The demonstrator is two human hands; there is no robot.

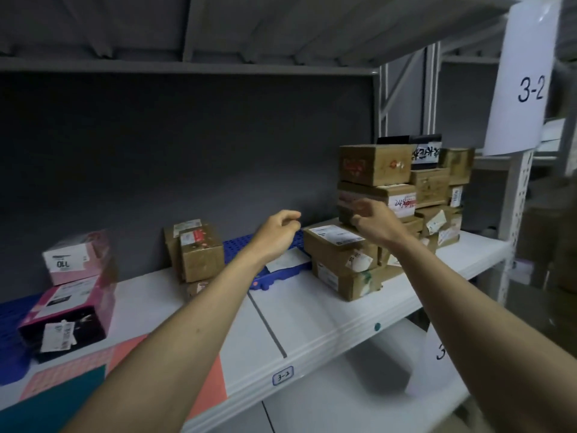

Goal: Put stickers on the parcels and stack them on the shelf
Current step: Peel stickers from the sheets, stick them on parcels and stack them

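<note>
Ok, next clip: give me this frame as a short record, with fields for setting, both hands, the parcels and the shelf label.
setting: grey metal shelf with parcels along it
left hand: left hand loosely curled in the air above a blue tray, holding nothing
right hand: right hand with fingers at the front of the tall stack of brown boxes; whether it grips is unclear
other parcels: pink boxes at left, small brown boxes mid-shelf
shelf label: 3-2 tag on the front edge
</note>
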